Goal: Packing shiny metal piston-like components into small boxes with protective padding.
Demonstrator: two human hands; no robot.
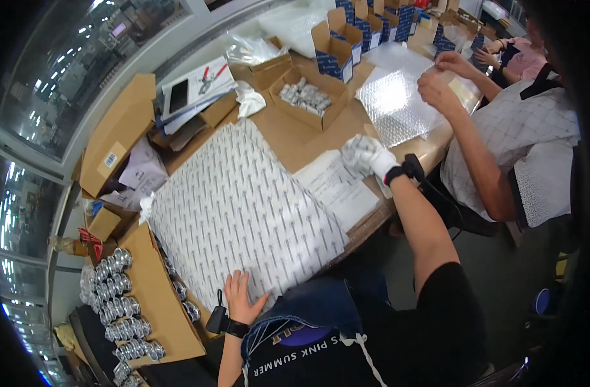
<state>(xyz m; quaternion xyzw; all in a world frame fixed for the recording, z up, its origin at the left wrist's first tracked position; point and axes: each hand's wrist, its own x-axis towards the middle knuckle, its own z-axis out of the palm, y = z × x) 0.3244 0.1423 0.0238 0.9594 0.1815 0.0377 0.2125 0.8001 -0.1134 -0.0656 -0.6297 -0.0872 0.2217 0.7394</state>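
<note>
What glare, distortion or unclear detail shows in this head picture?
Head view, glare: a white hot spot washes out part of the clear plastic bubble-wrap sheet; head view, distortion: the pale metal window frame curves, and the corners go black; head view, detail: the bare left hand reads clearly, but what, if anything, the white-gloved right hand holds is unclear.

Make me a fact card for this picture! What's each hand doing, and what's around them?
Left hand: bare, resting on a large white patterned paper sheet
Right hand: white-gloved, above flat white printed papers; whether it holds something is unclear
Left side: shiny round silver metal parts, in rows
Farther back: open brown cardboard box holding small whitish pieces
Co-worker's hands: at a clear bubbly plastic sheet
</note>
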